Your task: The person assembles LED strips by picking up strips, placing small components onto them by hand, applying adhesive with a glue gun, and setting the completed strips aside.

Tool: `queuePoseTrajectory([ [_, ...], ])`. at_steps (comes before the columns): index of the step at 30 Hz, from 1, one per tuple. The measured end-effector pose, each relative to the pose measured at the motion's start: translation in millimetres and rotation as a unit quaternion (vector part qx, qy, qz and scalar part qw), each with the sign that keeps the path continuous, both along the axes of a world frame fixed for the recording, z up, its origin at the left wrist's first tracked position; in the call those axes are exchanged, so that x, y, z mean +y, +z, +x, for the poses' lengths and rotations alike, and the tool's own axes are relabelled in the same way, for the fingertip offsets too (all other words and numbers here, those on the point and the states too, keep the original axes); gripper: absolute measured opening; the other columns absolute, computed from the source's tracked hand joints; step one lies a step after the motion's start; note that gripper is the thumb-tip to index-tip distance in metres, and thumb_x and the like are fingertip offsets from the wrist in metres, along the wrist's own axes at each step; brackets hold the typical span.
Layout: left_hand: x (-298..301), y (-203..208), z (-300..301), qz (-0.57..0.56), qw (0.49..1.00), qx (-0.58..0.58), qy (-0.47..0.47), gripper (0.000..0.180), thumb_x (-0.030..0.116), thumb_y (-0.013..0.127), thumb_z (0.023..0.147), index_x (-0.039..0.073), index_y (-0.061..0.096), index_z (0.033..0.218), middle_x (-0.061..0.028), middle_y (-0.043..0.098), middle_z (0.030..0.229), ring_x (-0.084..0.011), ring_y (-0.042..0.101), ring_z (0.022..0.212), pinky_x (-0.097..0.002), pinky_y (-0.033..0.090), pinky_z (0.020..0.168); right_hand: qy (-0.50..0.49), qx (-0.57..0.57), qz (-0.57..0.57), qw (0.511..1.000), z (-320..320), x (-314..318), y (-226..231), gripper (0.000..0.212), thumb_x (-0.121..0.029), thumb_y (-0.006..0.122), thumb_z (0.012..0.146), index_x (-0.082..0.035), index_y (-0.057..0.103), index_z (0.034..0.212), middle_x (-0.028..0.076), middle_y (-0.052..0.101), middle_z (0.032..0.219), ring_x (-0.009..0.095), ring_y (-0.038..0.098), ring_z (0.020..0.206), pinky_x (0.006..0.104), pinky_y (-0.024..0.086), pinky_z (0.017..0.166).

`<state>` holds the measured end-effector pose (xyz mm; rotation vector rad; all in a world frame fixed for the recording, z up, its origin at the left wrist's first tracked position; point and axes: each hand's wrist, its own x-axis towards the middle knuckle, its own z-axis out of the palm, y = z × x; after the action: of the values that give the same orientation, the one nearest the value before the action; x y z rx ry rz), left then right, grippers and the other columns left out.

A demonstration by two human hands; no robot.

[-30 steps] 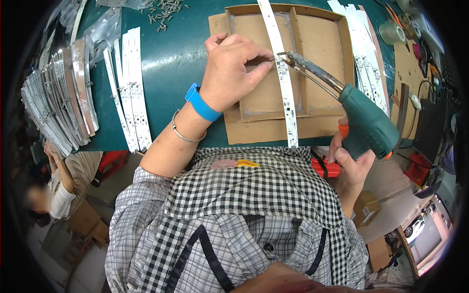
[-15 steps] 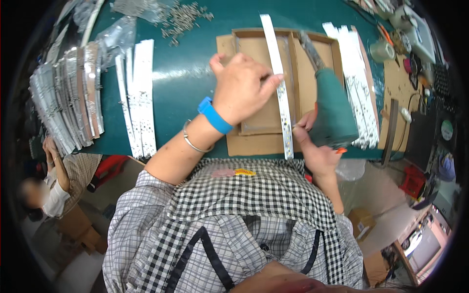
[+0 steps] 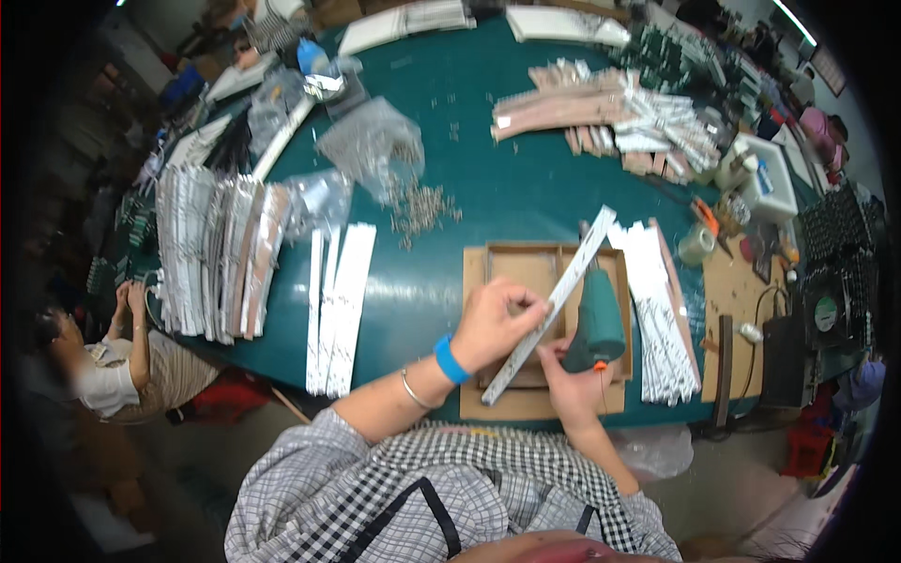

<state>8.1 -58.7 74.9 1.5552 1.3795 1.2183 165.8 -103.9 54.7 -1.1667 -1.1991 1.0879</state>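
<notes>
My left hand (image 3: 502, 324), with a blue wristband, pinches a narrow white strip (image 3: 574, 266) dotted with small components between thumb and fingers. The strip slants from upper right to lower left above a shallow brown cardboard tray (image 3: 502, 248). In my right hand (image 3: 574, 387) is a green power tool (image 3: 601, 314) with an orange part at its rear; its long nose points away from me, partly behind the strip. My right fingertips are close to the lower half of the strip; whether they touch it I cannot tell.
White strips (image 3: 349, 310) lie left of the tray, others (image 3: 657, 319) right of it. Bundled strips (image 3: 221, 253) stand far left. Small metal pieces (image 3: 422, 208) spill near a clear bag (image 3: 375, 145). More strips (image 3: 572, 103) are piled at the back. A person sits at left.
The strip has swung from nearly upright to a clear slant, its far end to the right. My left hand has closed on it. The view has tipped up, showing more of the table.
</notes>
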Motion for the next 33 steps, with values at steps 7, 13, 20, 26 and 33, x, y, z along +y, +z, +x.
queuePoseTrajectory([
  [7,-3.1,5.5,8.9,-0.160,0.953,-0.254,-0.034,0.018,0.014,0.067,0.089,-0.004,0.067,0.090,-0.0043,0.065,0.073,-0.0082,0.059,0.062,-0.0214,0.050,0.057,-0.004,0.057,-0.032,0.998,-6.3,-0.1,7.8,0.026,0.004,0.074,0.076,-0.001,0.054,0.092,0.006,0.063,0.083,0.011,0.062,0.073,0.0233,0.052,0.065],
  [13,-7.8,-0.3,8.3,-0.156,0.935,-0.312,-0.068,0.017,0.011,0.065,0.090,-0.006,0.066,0.095,-0.0076,0.066,0.079,-0.0109,0.063,0.068,-0.0238,0.055,0.061,-0.051,0.045,0.019,0.998,-8.4,-1.4,13.9,0.024,0.001,0.075,0.077,-0.002,0.054,0.090,0.004,0.061,0.082,0.009,0.061,0.074,0.0237,0.051,0.064],
  [20,-4.9,-1.3,-3.3,-0.191,0.909,-0.356,-0.101,0.012,0.005,0.061,0.090,-0.005,0.065,0.096,-0.0092,0.067,0.079,-0.0148,0.066,0.069,-0.0257,0.057,0.063,-0.014,-0.042,0.019,0.999,-2.0,-4.5,-13.8,0.054,0.006,0.073,0.076,0.001,0.046,0.123,0.002,0.051,0.096,0.010,0.056,0.081,0.0229,0.049,0.073],
  [26,-6.5,-5.7,-6.2,-0.170,0.919,-0.337,-0.111,0.011,0.006,0.061,0.091,-0.004,0.064,0.095,-0.0087,0.066,0.079,-0.0146,0.066,0.069,-0.0249,0.056,0.064,0.011,-0.066,-0.001,0.998,-0.4,-2.9,-19.1,0.053,0.006,0.072,0.076,0.000,0.045,0.122,0.004,0.052,0.092,0.011,0.058,0.074,0.0249,0.051,0.068],
  [33,-6.9,-6.5,-8.8,-0.201,0.871,-0.418,-0.161,0.012,0.007,0.058,0.093,-0.003,0.062,0.098,-0.0084,0.066,0.081,-0.0137,0.065,0.069,-0.0247,0.055,0.063,-0.024,0.155,0.009,0.988,-9.6,-7.0,19.7,0.037,0.009,0.072,0.074,-0.001,0.052,0.103,0.001,0.052,0.082,0.009,0.057,0.074,0.0234,0.049,0.069],
])
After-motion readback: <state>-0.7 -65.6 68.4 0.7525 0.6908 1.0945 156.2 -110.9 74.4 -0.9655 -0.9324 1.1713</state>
